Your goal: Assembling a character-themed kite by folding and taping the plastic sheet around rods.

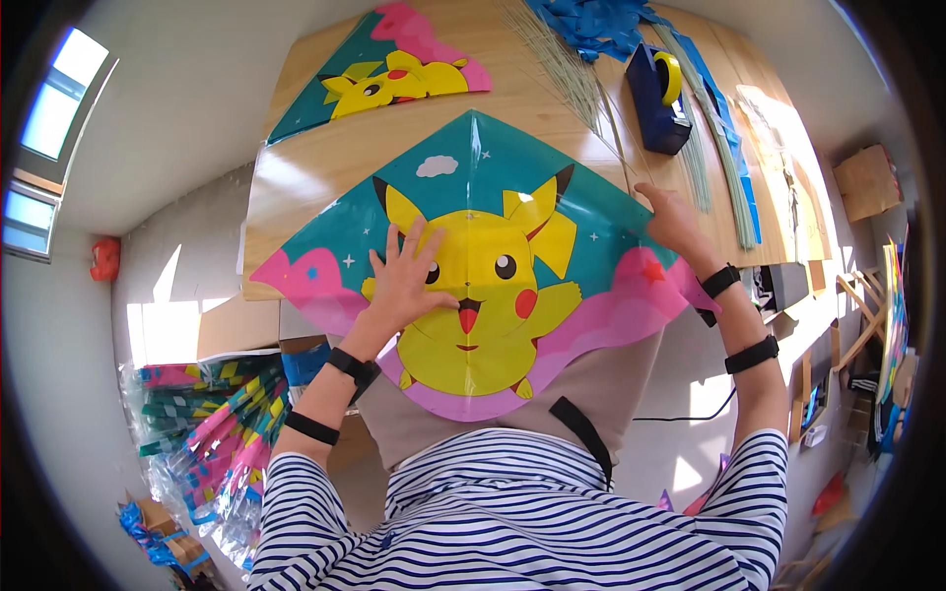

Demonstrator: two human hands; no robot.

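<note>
A teal and pink kite sheet printed with a yellow cartoon animal lies over the table's near edge and my lap. A fold line runs down its middle. My left hand rests flat on the printed figure, fingers spread. At the kite's right edge, my right hand has its fingers drawn together beside the ends of thin pale sticks. Whatever those fingers pinch is too small to make out. Both wrists and forearms wear black bands.
Another matching kite sheet lies at the table's far left. A dark blue tape dispenser with yellow tape stands right of the sticks. Blue material is heaped at the back. Plastic-wrapped colourful kites are piled lower left.
</note>
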